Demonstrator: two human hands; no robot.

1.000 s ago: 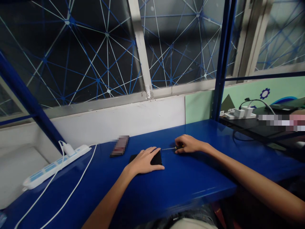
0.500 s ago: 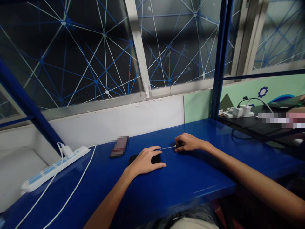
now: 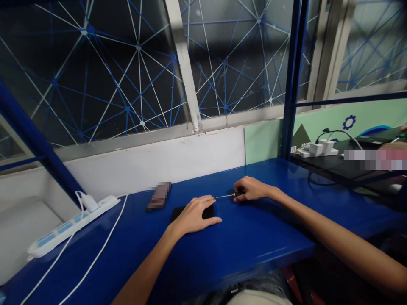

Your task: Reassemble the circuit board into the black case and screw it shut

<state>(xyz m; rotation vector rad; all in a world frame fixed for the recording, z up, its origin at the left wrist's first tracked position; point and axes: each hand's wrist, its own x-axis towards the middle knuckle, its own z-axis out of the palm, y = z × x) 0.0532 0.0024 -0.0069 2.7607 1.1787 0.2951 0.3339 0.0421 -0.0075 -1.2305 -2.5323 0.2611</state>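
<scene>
A flat black object [image 3: 208,212] lies on the blue table [image 3: 248,241], partly covered by my left hand [image 3: 195,214]. The fingers and thumb of that hand are spread over it, with the fingertips at its right end. My right hand [image 3: 249,189] is closed around the dark handle of a screwdriver [image 3: 225,196]. The thin metal shaft points left, and its tip is close to my left fingertips; whether they touch is too small to tell.
A phone-like object [image 3: 159,195] lies left of my hands near the wall. Further left is a white power strip [image 3: 74,224] with white cables. At the right, a black desk [image 3: 330,169] holds another power strip [image 3: 318,150] and part of a person's hand.
My hands and the screwdriver have stayed nearly where they were. At the far right edge, the other person's hand has shifted slightly.
</scene>
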